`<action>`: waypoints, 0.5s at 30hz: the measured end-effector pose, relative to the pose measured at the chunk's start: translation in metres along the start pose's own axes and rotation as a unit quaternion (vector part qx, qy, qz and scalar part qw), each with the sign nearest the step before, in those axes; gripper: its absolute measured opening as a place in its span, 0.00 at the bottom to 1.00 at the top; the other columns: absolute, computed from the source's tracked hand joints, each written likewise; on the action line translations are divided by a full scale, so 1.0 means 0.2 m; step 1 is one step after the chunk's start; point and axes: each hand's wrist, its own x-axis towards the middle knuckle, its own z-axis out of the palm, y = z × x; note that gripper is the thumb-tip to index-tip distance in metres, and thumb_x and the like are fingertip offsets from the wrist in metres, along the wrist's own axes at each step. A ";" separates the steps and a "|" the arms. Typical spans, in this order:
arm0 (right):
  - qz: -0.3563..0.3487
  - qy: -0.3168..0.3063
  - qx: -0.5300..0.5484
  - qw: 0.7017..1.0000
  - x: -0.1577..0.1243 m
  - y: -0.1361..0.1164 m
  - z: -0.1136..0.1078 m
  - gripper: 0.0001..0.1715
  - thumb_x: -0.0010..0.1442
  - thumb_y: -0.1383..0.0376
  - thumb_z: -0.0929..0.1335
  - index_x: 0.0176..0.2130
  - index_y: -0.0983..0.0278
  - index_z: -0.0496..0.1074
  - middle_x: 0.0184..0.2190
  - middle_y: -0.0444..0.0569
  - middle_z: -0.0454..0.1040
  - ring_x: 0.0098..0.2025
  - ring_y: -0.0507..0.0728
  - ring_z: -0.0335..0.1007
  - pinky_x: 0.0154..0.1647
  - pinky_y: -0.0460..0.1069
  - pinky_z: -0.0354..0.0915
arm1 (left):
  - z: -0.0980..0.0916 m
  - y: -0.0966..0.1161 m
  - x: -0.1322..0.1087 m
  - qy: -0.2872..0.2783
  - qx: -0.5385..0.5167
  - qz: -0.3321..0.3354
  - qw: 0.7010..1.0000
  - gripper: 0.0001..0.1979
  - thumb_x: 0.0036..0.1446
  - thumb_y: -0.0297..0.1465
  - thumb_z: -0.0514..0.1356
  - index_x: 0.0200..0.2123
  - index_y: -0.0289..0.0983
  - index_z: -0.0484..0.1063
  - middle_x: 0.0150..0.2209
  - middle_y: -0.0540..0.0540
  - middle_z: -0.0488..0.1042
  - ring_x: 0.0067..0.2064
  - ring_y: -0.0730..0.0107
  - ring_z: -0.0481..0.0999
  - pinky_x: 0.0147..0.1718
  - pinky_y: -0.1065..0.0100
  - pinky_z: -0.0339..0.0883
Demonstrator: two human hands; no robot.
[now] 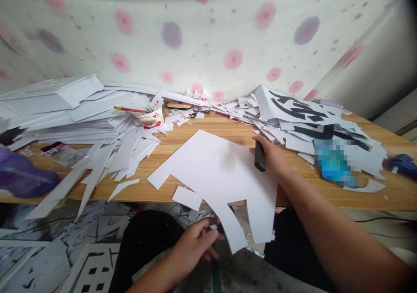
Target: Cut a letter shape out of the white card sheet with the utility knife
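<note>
A white cut board [208, 167] lies on the wooden table, its lower part jutting past the front edge, with several cut-out notches and strips. My right hand [274, 156] is closed around a black-handled tool [259, 157] over the board's right side; the tool's working end is hidden. Below the table edge, my left hand [202, 238] is beside the board's lower curved strip, fingers curled in. A small white bit shows at its fingertips, too small to name. Whether that hand touches the strip I cannot tell.
Stacked white boards [48, 97] and offcuts fill the left. A paper cup [152, 118], scissors [199, 113] and a wooden-backed brush [179, 105] stand behind. At right lie a black-patterned sheet [293, 106], a blue packet [335, 162] and a blue tool [403, 166]. A purple bag [26, 175] sits left.
</note>
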 end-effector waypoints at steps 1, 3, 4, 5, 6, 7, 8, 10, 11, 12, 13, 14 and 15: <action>0.000 0.005 -0.002 1.000 -0.01 -0.01 0.00 0.28 0.62 0.56 0.65 0.58 0.64 0.66 0.33 0.54 0.79 0.35 0.67 0.76 0.33 0.54 0.66 | 0.02 0.00 0.02 0.018 -0.068 -0.013 0.997 0.26 0.49 0.49 0.66 0.44 0.36 0.72 0.38 0.41 0.79 0.30 0.65 0.78 0.27 0.70 0.67; -0.002 0.010 0.000 1.000 -0.02 -0.02 0.00 0.27 0.61 0.56 0.65 0.57 0.65 0.66 0.32 0.54 0.79 0.34 0.66 0.76 0.32 0.54 0.65 | 0.05 0.02 0.03 0.058 -0.147 -0.005 0.988 0.28 0.47 0.49 0.67 0.44 0.36 0.70 0.38 0.41 0.79 0.34 0.63 0.79 0.31 0.69 0.70; -0.002 0.009 0.003 1.000 -0.03 -0.03 -0.01 0.27 0.61 0.56 0.65 0.56 0.65 0.67 0.32 0.54 0.79 0.34 0.66 0.76 0.32 0.53 0.66 | 0.06 0.03 0.02 0.070 -0.165 0.001 0.984 0.27 0.48 0.48 0.67 0.44 0.36 0.69 0.38 0.41 0.79 0.34 0.63 0.79 0.32 0.68 0.71; -0.001 0.007 0.003 1.000 -0.05 -0.04 -0.02 0.26 0.61 0.56 0.65 0.55 0.65 0.68 0.30 0.53 0.79 0.33 0.65 0.76 0.31 0.53 0.66 | 0.08 0.05 0.01 0.077 -0.176 0.004 0.981 0.26 0.48 0.47 0.67 0.44 0.36 0.68 0.39 0.40 0.79 0.34 0.63 0.79 0.33 0.67 0.72; 0.000 0.005 0.004 1.000 -0.07 -0.06 -0.04 0.25 0.61 0.56 0.66 0.55 0.64 0.68 0.30 0.52 0.79 0.32 0.64 0.76 0.31 0.53 0.66 | 0.09 0.06 -0.01 0.080 -0.189 0.005 0.979 0.26 0.48 0.46 0.67 0.44 0.36 0.68 0.39 0.40 0.79 0.33 0.62 0.79 0.32 0.66 0.72; -0.003 0.006 0.014 1.000 -0.10 -0.08 -0.05 0.25 0.61 0.56 0.66 0.55 0.63 0.67 0.30 0.51 0.79 0.32 0.64 0.77 0.32 0.53 0.67 | 0.09 0.07 -0.03 0.078 -0.198 0.007 0.977 0.25 0.48 0.44 0.68 0.43 0.36 0.68 0.40 0.39 0.79 0.33 0.61 0.80 0.32 0.65 0.72; -0.013 0.009 0.036 0.999 -0.13 -0.10 -0.06 0.25 0.61 0.56 0.66 0.55 0.63 0.67 0.31 0.51 0.79 0.33 0.63 0.77 0.34 0.54 0.68 | 0.10 0.08 -0.05 0.074 -0.203 0.012 0.976 0.25 0.47 0.43 0.69 0.43 0.35 0.68 0.41 0.38 0.79 0.32 0.61 0.79 0.30 0.65 0.72; -0.071 0.021 0.118 0.990 -0.22 -0.17 -0.08 0.24 0.62 0.58 0.67 0.56 0.61 0.64 0.37 0.51 0.79 0.38 0.62 0.78 0.39 0.54 0.70 | 0.09 0.08 -0.09 0.063 -0.191 0.033 0.979 0.24 0.48 0.43 0.69 0.42 0.35 0.69 0.42 0.38 0.78 0.34 0.60 0.80 0.30 0.66 0.72; -0.122 0.023 0.169 0.978 -0.27 -0.22 -0.08 0.23 0.63 0.60 0.66 0.57 0.60 0.63 0.40 0.52 0.79 0.40 0.61 0.78 0.41 0.54 0.71 | 0.08 0.08 -0.10 0.059 -0.175 0.048 0.982 0.23 0.50 0.42 0.68 0.44 0.35 0.68 0.43 0.39 0.78 0.36 0.60 0.79 0.31 0.66 0.72; -0.186 0.025 0.204 0.961 -0.33 -0.26 -0.08 0.22 0.64 0.62 0.66 0.57 0.60 0.62 0.42 0.53 0.79 0.42 0.60 0.77 0.44 0.55 0.71 | 0.07 0.08 -0.11 0.058 -0.157 0.073 0.983 0.24 0.52 0.41 0.67 0.48 0.36 0.67 0.45 0.40 0.77 0.40 0.60 0.79 0.34 0.66 0.73; -0.253 0.016 0.214 0.944 -0.38 -0.31 -0.08 0.22 0.64 0.63 0.66 0.57 0.59 0.62 0.44 0.53 0.78 0.44 0.60 0.77 0.45 0.55 0.71 | 0.06 0.08 -0.12 0.061 -0.142 0.106 0.982 0.25 0.54 0.40 0.66 0.51 0.38 0.66 0.48 0.42 0.76 0.45 0.60 0.78 0.39 0.66 0.73; -0.322 0.014 0.210 0.923 -0.42 -0.36 -0.08 0.22 0.64 0.64 0.67 0.57 0.59 0.62 0.45 0.54 0.77 0.44 0.59 0.76 0.43 0.54 0.72 | 0.05 0.09 -0.12 0.063 -0.132 0.143 0.979 0.26 0.55 0.39 0.65 0.54 0.41 0.63 0.50 0.43 0.75 0.50 0.61 0.76 0.44 0.65 0.72; -0.384 0.022 0.202 0.901 -0.46 -0.40 -0.07 0.24 0.63 0.65 0.67 0.58 0.59 0.61 0.45 0.55 0.77 0.44 0.59 0.76 0.42 0.54 0.72 | 0.04 0.09 -0.13 0.061 -0.131 0.176 0.974 0.27 0.55 0.37 0.65 0.56 0.43 0.61 0.52 0.45 0.74 0.54 0.61 0.73 0.49 0.64 0.70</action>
